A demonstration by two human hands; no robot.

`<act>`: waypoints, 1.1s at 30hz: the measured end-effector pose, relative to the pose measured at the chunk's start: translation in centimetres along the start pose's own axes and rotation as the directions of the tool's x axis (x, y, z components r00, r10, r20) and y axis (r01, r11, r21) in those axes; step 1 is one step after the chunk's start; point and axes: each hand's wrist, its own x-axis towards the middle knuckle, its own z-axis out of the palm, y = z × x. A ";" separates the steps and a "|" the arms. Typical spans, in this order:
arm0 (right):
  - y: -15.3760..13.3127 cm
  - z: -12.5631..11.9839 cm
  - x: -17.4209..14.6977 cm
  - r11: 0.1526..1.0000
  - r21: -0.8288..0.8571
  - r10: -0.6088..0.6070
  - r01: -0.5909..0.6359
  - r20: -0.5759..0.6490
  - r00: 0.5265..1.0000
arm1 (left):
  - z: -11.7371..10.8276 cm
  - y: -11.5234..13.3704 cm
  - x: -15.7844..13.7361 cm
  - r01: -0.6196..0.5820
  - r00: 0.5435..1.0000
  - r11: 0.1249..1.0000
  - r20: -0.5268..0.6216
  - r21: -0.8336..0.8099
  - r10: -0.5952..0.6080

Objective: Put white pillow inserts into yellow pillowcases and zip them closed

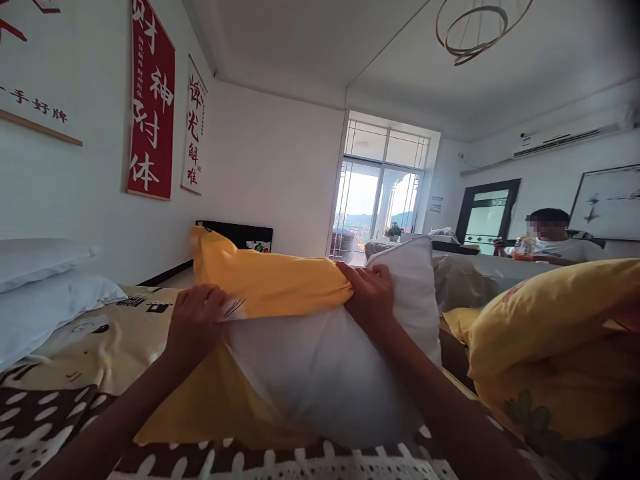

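Note:
A white pillow (320,373) stands on the bed in front of me, partly inside a yellow pillowcase (280,277). My left hand (197,323) is closed on the pillowcase's edge at the left. At the right, my right hand (367,297) grips the same edge, its fingers wrapped round the yellow cloth near a white pillow corner that sticks out beyond the case. Yellow cloth is drawn over the pillow's far upper side and also hangs below at the lower left. How far the pillow reaches into the case is hidden.
Two white pillows (45,293) lie stacked at the left on the patterned bed sheet (95,340). A bulky yellow bundle (545,327) is close at my right. Farther back, a person (550,233) is behind a bottle (523,247).

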 end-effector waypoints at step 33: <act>-4.1 5.5 -4.8 0.969 -0.014 -0.233 0.249 0.301 0.925 | -1.0 19.7 -6.7 0.086 0.440 0.795 0.739 -0.600 0.510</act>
